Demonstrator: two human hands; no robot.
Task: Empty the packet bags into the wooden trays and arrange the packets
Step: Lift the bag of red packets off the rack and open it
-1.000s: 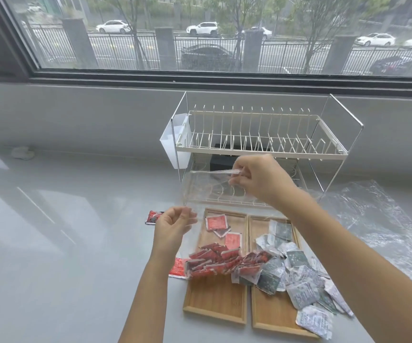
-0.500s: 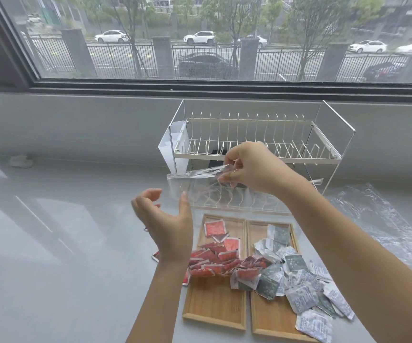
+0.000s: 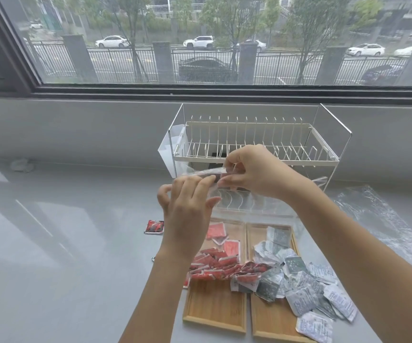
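At the centre of the frame both hands met on a clear packet bag, held up above the trays. The right hand pinched the bag's upper edge, thumb and fingers closed on the film; the left hand had its fingertips against the same edge just to the left, fingers bent and close together, though whether they truly gripped the film or only touched it could not be told. The bag hung down transparent, and something reddish showed at its top edge between the two hands. Below, in the lower middle of the frame, two wooden trays lay side by side, touching — the left tray carried a heap of red packets across its upper half, the right tray a spread of grey and white packets that spilled over its right rim onto the counter. The two heaps met over the seam between the trays. One red packet lay alone on the counter, left of the trays and well apart from them. Behind the hands stood a white wire dish rack against the wall under the window, and at the right edge of the frame a sheet of crumpled clear plastic lay flat on the counter.
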